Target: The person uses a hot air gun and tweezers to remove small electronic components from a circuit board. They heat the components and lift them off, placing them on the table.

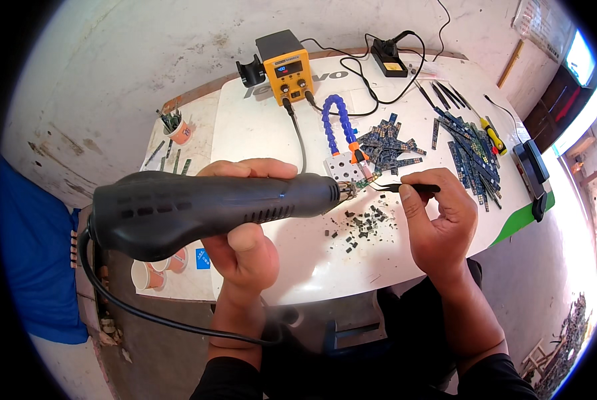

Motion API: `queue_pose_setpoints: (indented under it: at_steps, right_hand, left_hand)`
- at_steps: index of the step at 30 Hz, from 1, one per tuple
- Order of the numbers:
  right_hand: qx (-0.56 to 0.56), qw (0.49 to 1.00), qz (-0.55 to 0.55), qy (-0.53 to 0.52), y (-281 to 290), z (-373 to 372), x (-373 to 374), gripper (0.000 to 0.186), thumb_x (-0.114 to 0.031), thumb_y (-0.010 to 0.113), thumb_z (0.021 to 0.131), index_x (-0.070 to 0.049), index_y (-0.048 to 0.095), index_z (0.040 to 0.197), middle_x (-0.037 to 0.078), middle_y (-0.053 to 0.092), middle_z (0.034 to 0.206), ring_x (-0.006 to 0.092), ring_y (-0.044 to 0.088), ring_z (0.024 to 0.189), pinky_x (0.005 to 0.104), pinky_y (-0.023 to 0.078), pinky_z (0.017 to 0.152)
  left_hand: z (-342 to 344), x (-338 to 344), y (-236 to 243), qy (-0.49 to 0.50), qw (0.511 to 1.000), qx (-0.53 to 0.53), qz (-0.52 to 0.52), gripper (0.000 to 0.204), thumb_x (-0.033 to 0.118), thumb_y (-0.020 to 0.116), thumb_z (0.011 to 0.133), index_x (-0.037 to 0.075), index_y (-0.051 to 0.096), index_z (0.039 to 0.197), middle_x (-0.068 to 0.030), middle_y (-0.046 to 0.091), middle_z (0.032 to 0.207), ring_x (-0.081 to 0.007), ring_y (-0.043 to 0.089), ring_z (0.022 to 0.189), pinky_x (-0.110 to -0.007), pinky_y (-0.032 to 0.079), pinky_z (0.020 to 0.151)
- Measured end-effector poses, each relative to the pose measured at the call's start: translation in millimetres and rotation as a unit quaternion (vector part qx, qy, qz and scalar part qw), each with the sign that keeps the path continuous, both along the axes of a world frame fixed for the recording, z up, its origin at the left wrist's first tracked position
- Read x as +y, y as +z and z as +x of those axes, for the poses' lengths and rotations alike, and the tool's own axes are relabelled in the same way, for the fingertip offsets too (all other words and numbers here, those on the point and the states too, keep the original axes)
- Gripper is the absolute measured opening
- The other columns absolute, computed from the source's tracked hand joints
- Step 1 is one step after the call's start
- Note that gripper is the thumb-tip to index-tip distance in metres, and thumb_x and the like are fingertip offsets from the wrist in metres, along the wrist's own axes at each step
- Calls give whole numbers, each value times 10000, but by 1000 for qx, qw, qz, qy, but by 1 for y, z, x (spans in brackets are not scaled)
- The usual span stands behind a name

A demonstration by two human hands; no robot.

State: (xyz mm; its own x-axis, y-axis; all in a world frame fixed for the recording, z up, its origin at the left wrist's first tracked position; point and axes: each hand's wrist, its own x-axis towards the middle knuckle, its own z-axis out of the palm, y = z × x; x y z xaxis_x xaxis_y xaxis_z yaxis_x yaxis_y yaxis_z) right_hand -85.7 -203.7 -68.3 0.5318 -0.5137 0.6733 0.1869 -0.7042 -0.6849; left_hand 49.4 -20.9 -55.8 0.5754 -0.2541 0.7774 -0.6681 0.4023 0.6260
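Observation:
My left hand (253, 257) is wrapped round the black handle of a hot air gun (205, 207), its metal nozzle pointing right. Right at the nozzle's tip is a small green circuit board strip (365, 181), partly hidden by the gun. Between thumb and fingers, my right hand (445, 220) pinches black tweezers (420, 189), whose thin tips reach left to the strip; whether they touch it I cannot tell. Behind the strip stands a perforated metal block (338, 168) with a blue segmented flexible arm (330, 123) and an orange clip (358, 155). Small dark chips (362, 227) lie scattered below the nozzle.
A yellow soldering station (288, 70) stands at the back, beside a soldering iron stand (389, 63). Piles of circuit board strips (385, 143) lie behind and right, near a yellow-handled screwdriver (493, 137). Paper cups (148, 275) stand at left. The gun's cable (178, 327) loops over my left forearm.

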Motion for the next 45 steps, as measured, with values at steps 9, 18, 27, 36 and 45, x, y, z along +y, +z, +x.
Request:
queue_pose_setpoints:
  at_steps: [9,18,27,36,45]
  right_hand:
    - [8,1000,-1,-1,0,-1,1,115,59,718,808,12,709,913,102,689,828,158,603,670,255,482,618]
    - [9,1000,-4,-1,1,-1,1,115,63,718,806,15,711,910,109,690,829,164,610,672,259,484,615]
    - [16,999,-5,27,0,1,8,136,77,730,805,22,718,928,123,689,845,189,654,699,272,531,649]
    - [42,999,-6,27,1,1,13,137,76,727,810,24,728,937,138,699,874,225,697,745,295,571,689]
    - [44,999,-8,25,0,2,14,142,77,725,809,21,731,939,139,701,881,236,702,752,306,576,686]
  left_hand:
    - [2,0,2,17,1000,3,-3,666,593,552,986,2,419,1261,-211,627,1097,-251,661,955,-350,546,832]
    - [2,-2,-1,20,1000,-10,-13,654,585,551,989,1,432,1258,-187,613,1095,-256,663,983,-361,551,826]
    - [2,-1,1,6,1000,-4,-7,655,581,552,991,-2,433,1266,-204,628,1098,-256,661,988,-358,546,845]
    - [3,-1,0,9,1000,-6,-12,660,585,551,989,-4,437,1264,-204,628,1093,-259,668,973,-358,552,831]
    - [2,-2,0,-6,1000,2,-10,671,586,576,976,-8,436,1254,-199,617,1097,-260,677,947,-354,564,805]
